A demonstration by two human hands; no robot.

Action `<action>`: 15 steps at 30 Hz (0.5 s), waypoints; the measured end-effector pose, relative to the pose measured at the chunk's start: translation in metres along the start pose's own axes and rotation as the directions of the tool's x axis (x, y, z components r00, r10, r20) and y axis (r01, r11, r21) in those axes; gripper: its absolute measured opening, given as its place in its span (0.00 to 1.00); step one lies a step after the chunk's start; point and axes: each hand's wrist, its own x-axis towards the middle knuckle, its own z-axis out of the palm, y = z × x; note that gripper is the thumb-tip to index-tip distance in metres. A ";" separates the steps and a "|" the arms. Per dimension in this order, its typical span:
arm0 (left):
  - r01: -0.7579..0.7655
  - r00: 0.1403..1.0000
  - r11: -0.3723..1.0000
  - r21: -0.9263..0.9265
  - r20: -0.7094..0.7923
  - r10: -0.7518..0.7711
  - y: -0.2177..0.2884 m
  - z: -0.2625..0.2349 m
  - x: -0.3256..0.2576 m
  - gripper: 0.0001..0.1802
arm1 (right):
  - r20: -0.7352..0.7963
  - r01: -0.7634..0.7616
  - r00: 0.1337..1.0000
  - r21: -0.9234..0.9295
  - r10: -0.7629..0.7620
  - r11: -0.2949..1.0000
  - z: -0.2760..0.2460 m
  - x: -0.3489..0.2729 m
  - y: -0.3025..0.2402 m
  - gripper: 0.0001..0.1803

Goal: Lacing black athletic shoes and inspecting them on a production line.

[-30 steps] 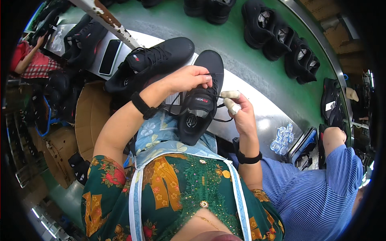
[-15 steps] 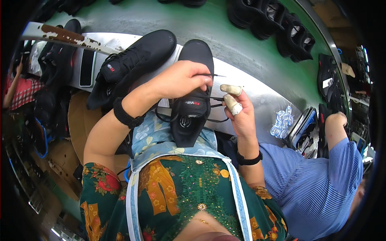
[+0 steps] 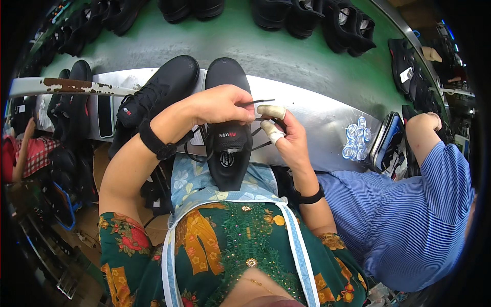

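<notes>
A black lace-up shoe (image 3: 227, 77) lies in front of me, toe pointing away and heel toward my apron. Over its laces my left hand (image 3: 220, 105) is closed, pinching a black shoelace (image 3: 264, 101) whose tip sticks out to the right. My right hand (image 3: 286, 134), with pale covers on two fingertips, pinches another stretch of lace just right of the shoe. The two hands nearly touch. A loop of lace hangs left of the tongue. The matching black shoe (image 3: 171, 82) rests to the left, partly hidden by my left forearm.
A phone (image 3: 105, 116) lies at the left beside a chipped white bar (image 3: 66, 86). Black shoes (image 3: 302, 15) stand along the green conveyor (image 3: 215, 38). At the right are small clear-and-blue packets (image 3: 356, 138) and a co-worker in a striped blue shirt (image 3: 394, 215).
My hands have drawn closer together above the shoe, the right one moving in toward the left. The view has shifted slightly, and the shoes on the conveyor appear further left.
</notes>
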 end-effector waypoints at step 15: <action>0.107 0.944 0.957 0.270 -0.330 -0.013 -0.004 0.034 0.006 0.07 | -0.196 0.157 0.946 -0.422 -0.259 0.893 0.013 -0.016 0.006 0.10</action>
